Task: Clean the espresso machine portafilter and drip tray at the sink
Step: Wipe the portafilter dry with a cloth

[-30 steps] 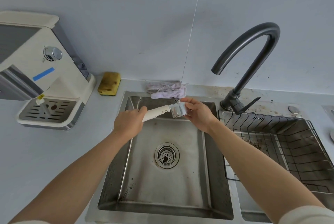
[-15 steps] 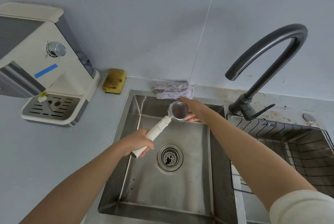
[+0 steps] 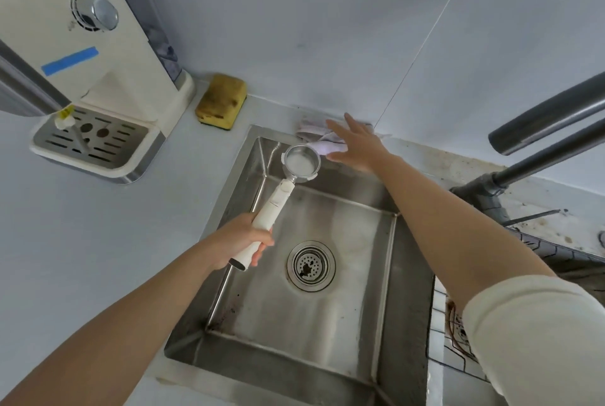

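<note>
My left hand grips the white handle of the portafilter over the left side of the steel sink. Its metal basket faces up near the sink's back rim and looks empty. My right hand is stretched out flat, fingers straight, over a pale crumpled cloth on the counter behind the sink; whether it touches the cloth I cannot tell. The cream espresso machine stands at the far left with its slotted drip tray in place at its base.
A stained yellow sponge lies by the wall between the machine and the sink. A dark curved faucet rises at the right. A wire rack sits in the right basin. The drain strainer holds dark grounds.
My right hand let go of the portafilter basket and reached back over the cloth. My left hand turned the basket upward and holds the handle lower. The view moved closer.
</note>
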`<state>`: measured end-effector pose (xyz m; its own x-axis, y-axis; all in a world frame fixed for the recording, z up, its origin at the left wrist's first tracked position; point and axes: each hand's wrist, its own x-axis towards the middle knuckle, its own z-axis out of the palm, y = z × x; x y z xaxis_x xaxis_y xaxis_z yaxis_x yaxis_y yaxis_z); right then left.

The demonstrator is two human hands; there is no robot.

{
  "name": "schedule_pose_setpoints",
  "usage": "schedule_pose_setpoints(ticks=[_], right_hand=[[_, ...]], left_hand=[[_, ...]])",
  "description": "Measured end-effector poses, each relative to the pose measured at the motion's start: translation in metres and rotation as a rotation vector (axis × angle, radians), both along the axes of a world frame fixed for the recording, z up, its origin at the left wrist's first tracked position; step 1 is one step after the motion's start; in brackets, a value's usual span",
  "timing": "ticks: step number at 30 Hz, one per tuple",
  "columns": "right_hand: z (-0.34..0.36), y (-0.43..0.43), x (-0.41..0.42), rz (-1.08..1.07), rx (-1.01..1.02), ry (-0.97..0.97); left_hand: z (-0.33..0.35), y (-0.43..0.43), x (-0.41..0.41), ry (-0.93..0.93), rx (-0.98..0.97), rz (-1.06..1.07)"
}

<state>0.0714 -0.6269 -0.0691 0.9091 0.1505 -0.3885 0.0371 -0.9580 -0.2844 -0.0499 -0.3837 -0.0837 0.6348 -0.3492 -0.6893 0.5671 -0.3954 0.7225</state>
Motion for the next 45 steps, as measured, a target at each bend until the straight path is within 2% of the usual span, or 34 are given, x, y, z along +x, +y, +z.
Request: schedule_pose_setpoints(ticks=[3, 8, 12, 19, 23, 25, 31, 35, 37, 39, 45], right_hand=[[-0.005, 0.005, 0.011, 0.145, -0.104, -0.012], [-0.019, 0.011, 0.028, 0.191, -0.165, -0.016], [-0.031, 0.010, 0.034, 0.183, -0.176, 0.017], [-0.034, 0.010, 0.029, 0.137, -0.133, -0.196], [-0.027, 0.008, 0.023, 0.098, -0.107, -0.184], [-0.021, 0.005, 0.019, -0.019, 0.031, -0.144], [0.023, -0.004, -0.018, -0.431, 0.702, -0.046], [0.053, -0.007, -0.053, -0.414, 0.894, 0.028], [0.063, -0.005, -0.068, -0.355, 0.879, 0.069], [0.073, -0.002, -0.079, -0.296, 0.777, 0.097], [0.075, 0.010, -0.092, -0.058, 0.279, 0.030]], left_hand=[[-0.005, -0.002, 0.000, 0.024, -0.002, 0.016], [-0.009, -0.005, 0.003, 0.052, 0.004, 0.030], [-0.010, -0.005, 0.004, 0.066, -0.013, 0.056], [-0.007, -0.005, 0.004, 0.083, -0.018, 0.052], [-0.005, -0.004, 0.003, 0.072, -0.004, 0.064], [-0.005, -0.003, 0.003, 0.056, 0.025, 0.077], [0.000, -0.005, 0.000, 0.007, 0.088, 0.079], [0.008, -0.010, -0.003, -0.023, 0.106, 0.055], [0.013, -0.014, -0.006, -0.038, 0.102, 0.046], [0.018, -0.017, -0.011, -0.051, 0.094, 0.035], [0.033, -0.027, -0.029, -0.116, 0.126, -0.017]])
